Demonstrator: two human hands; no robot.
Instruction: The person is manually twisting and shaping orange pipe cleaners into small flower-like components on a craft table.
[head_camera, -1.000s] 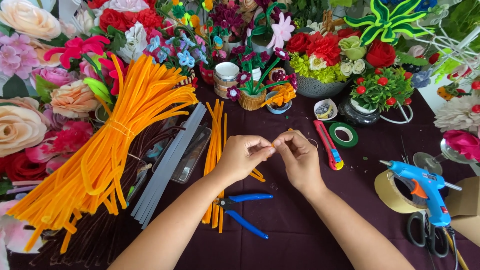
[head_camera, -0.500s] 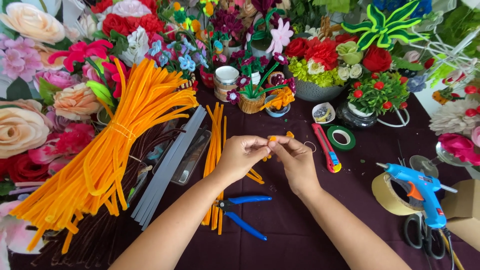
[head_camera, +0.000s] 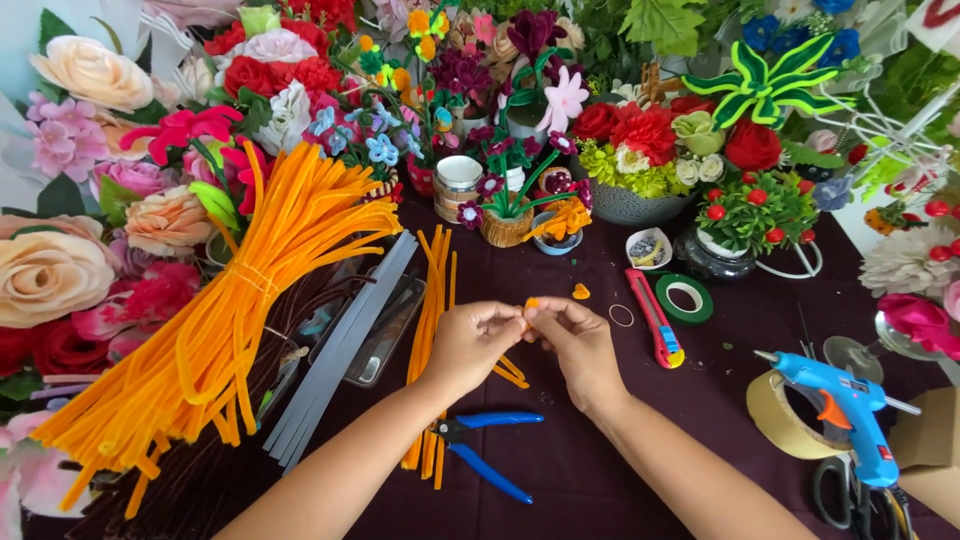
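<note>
My left hand (head_camera: 470, 342) and my right hand (head_camera: 578, 340) meet over the dark maroon tablecloth (head_camera: 600, 440), both pinching one short orange pipe cleaner piece (head_camera: 531, 302) between the fingertips. Under the left hand lie several loose orange pipe cleaners (head_camera: 430, 330) in a straight row. Blue-handled pliers (head_camera: 490, 440) rest just below the left wrist. A small orange bent piece (head_camera: 580, 291) lies on the cloth just beyond my right hand.
A big bundle of orange pipe cleaners (head_camera: 230, 320) fans out at left beside grey strips (head_camera: 340, 360). A red utility knife (head_camera: 655, 320), green tape roll (head_camera: 685, 298), blue glue gun (head_camera: 845, 405), tan tape roll (head_camera: 780, 420) and scissors (head_camera: 850, 495) sit right. Artificial flowers (head_camera: 640, 140) crowd the back.
Both hands drifted slightly toward me and left, still pinched together on the orange piece. The view shifted a little.
</note>
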